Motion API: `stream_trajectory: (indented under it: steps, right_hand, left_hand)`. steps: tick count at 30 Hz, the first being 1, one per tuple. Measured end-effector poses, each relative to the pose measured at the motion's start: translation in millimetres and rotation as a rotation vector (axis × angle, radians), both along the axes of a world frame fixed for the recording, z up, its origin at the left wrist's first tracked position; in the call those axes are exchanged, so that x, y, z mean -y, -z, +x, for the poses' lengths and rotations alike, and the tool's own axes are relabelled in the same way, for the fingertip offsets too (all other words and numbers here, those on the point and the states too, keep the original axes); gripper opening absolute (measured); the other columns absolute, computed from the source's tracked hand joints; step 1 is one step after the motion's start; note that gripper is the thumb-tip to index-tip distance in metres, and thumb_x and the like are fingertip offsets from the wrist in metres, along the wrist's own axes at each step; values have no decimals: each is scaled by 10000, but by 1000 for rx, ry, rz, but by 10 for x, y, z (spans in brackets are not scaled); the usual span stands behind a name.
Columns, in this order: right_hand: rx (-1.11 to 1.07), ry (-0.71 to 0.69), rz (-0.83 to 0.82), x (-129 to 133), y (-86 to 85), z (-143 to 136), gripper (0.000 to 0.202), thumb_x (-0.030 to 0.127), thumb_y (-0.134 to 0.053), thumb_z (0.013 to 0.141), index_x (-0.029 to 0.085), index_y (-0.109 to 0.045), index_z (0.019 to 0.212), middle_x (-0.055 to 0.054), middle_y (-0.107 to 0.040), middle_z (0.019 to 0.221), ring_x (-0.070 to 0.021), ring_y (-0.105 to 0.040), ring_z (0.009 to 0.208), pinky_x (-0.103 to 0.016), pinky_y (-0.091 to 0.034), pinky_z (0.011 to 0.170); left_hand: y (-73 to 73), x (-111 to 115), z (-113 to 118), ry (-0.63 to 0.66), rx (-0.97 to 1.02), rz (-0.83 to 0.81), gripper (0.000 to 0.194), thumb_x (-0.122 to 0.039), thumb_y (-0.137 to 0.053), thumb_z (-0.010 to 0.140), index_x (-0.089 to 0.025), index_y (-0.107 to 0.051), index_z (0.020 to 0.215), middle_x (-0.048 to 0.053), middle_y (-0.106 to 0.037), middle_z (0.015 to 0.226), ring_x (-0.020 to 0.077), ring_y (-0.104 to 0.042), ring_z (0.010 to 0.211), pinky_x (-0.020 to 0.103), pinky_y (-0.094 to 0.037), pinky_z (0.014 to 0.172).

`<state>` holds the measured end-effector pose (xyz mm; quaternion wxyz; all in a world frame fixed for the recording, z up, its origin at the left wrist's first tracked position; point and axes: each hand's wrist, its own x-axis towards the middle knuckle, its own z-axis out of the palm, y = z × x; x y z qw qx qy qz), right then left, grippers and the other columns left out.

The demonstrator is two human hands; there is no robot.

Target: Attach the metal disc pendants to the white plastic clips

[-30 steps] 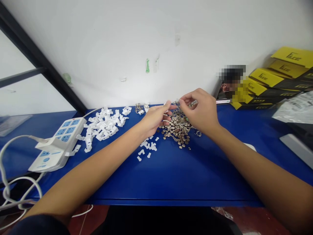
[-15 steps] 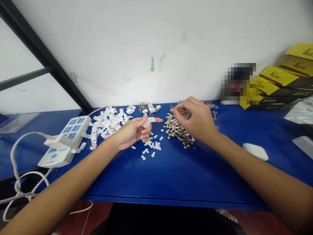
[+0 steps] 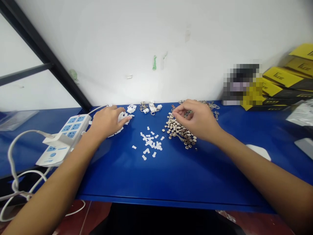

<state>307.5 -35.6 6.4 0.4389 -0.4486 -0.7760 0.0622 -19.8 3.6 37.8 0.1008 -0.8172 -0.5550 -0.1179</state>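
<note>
My left hand (image 3: pixel 107 120) lies over the heap of white plastic clips (image 3: pixel 124 118), thumb and fingers apart, covering most of the heap. My right hand (image 3: pixel 197 119) is closed in a pinch above the pile of small round metal discs (image 3: pixel 176 126). At its fingertips shows a tiny copper-coloured piece (image 3: pixel 173 106), too small to make out clearly. Between the hands, small white tabs (image 3: pixel 150 142) are scattered on the blue table (image 3: pixel 146 179).
Metal rings and clips (image 3: pixel 144 107) lie by the wall, more metal links (image 3: pixel 212 106) behind my right hand. A power strip (image 3: pixel 66 137) with cables stands at left. At right are a white case (image 3: pixel 259 151) and stacked yellow-black boxes (image 3: pixel 281 78).
My left hand has moved left from the middle onto the heap of white clips, and the white clip it held is no longer seen in it. My right hand stays pinched in nearly the same place.
</note>
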Motion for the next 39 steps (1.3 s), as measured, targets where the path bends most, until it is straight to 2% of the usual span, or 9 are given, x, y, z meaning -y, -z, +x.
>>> stream_trajectory:
  steps: [3,7,10,16,19,21,26,33,39]
  right_hand:
    - [-2,-75,-89,31,-28,-40,103,272,-667,926,232,-726,851,-29,-681,837,-161,-628,749,-332,-525,650]
    - [33,-173,-128,84,-48,-101,86,272,-668,938,239,-735,896,-24,-672,864,-148,-613,743,-309,-512,643]
    - [50,-255,-119,131,-40,-153,83,243,-643,960,232,-716,923,-17,-641,861,-136,-594,741,-286,-500,640]
    - [132,-269,-42,174,-55,-158,85,224,-606,978,209,-689,969,-24,-620,876,-134,-583,746,-285,-478,668]
    - [287,-183,-106,131,-149,8,182,347,-617,979,209,-712,1047,-41,-668,885,-160,-610,757,-316,-476,679]
    - [418,-115,-239,93,-223,150,232,433,-648,944,220,-733,979,-36,-687,822,-173,-617,710,-330,-464,647]
    - [505,-150,-560,71,-325,305,270,510,-698,880,245,-748,906,-14,-703,746,-162,-628,628,-307,-451,574]
    - [512,-179,-594,45,-267,349,214,456,-698,883,267,-748,968,-17,-717,807,-173,-641,665,-311,-469,582]
    - [495,-189,-572,-61,-162,406,146,411,-725,855,272,-766,873,-32,-735,895,-195,-659,749,-329,-491,622]
  left_hand:
    - [-15,102,178,108,182,124,424,-532,-563,977,-208,-767,1158,159,-694,1073,337,-596,1044,413,-430,916]
    - [37,331,567,395,535,-118,287,-442,-601,989,-259,-786,1110,73,-686,953,229,-607,857,344,-448,838]
    - [166,459,782,499,625,-115,225,-385,-629,987,-253,-791,1071,68,-656,923,228,-606,902,338,-449,839]
    - [363,463,797,588,694,-33,155,-285,-637,989,-214,-772,963,37,-642,835,173,-608,775,310,-483,716]
    - [399,412,720,578,685,-4,134,-263,-655,978,-200,-766,939,36,-660,829,163,-621,771,306,-499,698]
    - [420,386,680,546,675,-5,134,-259,-656,975,-204,-764,917,34,-672,825,161,-630,768,313,-514,710]
    - [446,394,666,509,685,-41,139,-254,-655,967,-215,-753,876,20,-677,796,150,-631,737,307,-523,692]
    - [427,435,674,544,678,-14,151,-248,-642,974,-196,-738,870,23,-675,789,151,-628,756,308,-508,702]
    - [457,398,655,520,678,-20,150,-250,-653,971,-197,-734,856,12,-673,776,142,-626,747,303,-512,710]
